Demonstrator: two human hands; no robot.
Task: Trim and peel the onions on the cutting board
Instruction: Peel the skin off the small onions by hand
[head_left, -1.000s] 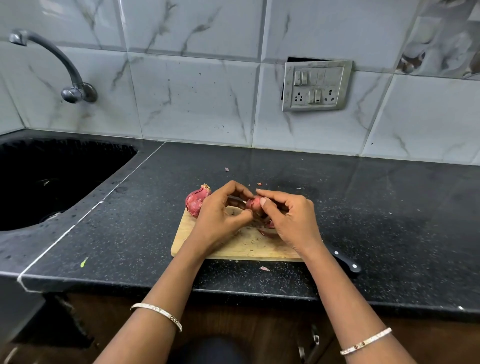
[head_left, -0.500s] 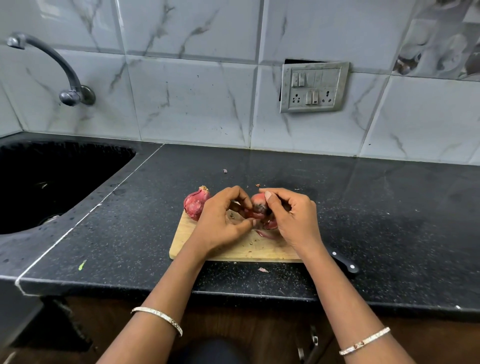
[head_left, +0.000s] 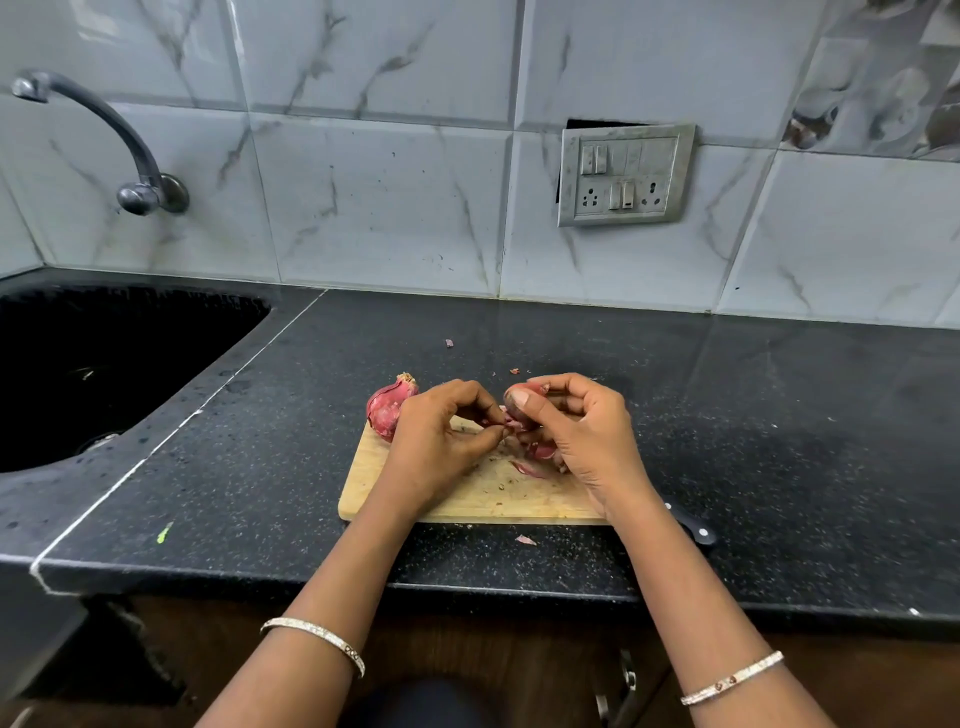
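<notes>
A small wooden cutting board (head_left: 519, 499) lies on the black counter. My right hand (head_left: 582, 436) grips a small red onion (head_left: 519, 415) above the board, thumb on its top. My left hand (head_left: 441, 441) pinches a strip of the onion's skin at its left side. A second red onion (head_left: 387, 405) with its skin on sits at the board's back left corner, partly hidden by my left hand. Loose red peels (head_left: 537, 460) lie on the board under my right hand.
A black knife handle (head_left: 693, 527) pokes out from under my right wrist at the board's right end. A dark sink (head_left: 104, 364) with a tap (head_left: 104, 135) is at the left. Peel scraps (head_left: 525, 540) dot the counter. A switch plate (head_left: 623, 174) is on the wall.
My right hand has turned the onion and lifted it a little. My left hand's fingers have shifted from the onion's top to pinching skin at its side.
</notes>
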